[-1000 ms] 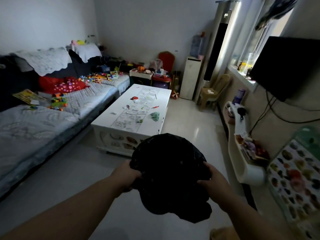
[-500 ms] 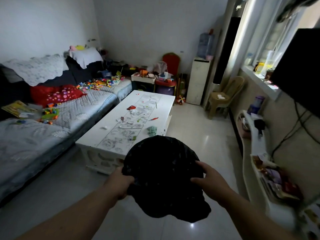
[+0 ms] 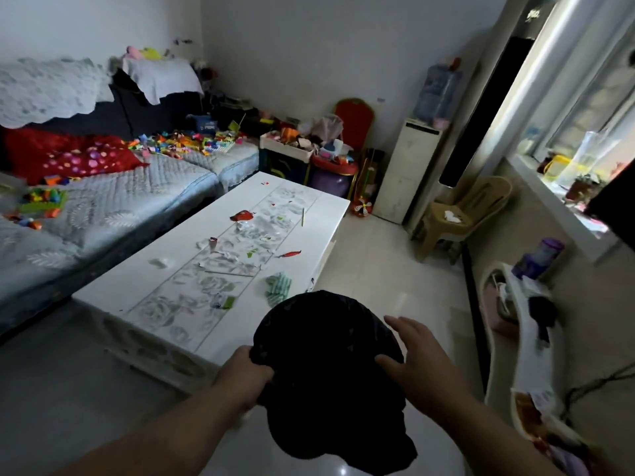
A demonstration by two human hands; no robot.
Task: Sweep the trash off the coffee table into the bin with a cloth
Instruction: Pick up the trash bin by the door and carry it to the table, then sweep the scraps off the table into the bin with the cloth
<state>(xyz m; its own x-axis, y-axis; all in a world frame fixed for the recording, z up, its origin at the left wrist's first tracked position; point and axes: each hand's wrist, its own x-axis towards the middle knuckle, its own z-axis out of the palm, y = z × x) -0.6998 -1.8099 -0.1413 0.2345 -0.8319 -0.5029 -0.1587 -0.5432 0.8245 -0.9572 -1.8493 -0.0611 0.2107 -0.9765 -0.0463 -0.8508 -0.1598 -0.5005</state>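
Note:
I hold a bin lined with a black bag in front of me, just off the near right corner of the white coffee table. My left hand grips its left rim. My right hand rests on the right rim with fingers spread. A green striped cloth lies on the table near its right edge. Scraps of trash are scattered over the tabletop: a red wrapper, a red strip, crumpled paper, a green-and-white packet and a thin stick.
A grey sofa strewn with toy blocks runs along the table's left side. Boxes of toys and a red chair stand beyond the table. A beige plastic chair and a low white shelf line the right wall. Tiled floor lies between table and shelf.
I have moved closer to the table with the bin, and the view has tilted down. My right hand's fingers have loosened and spread on the rim.

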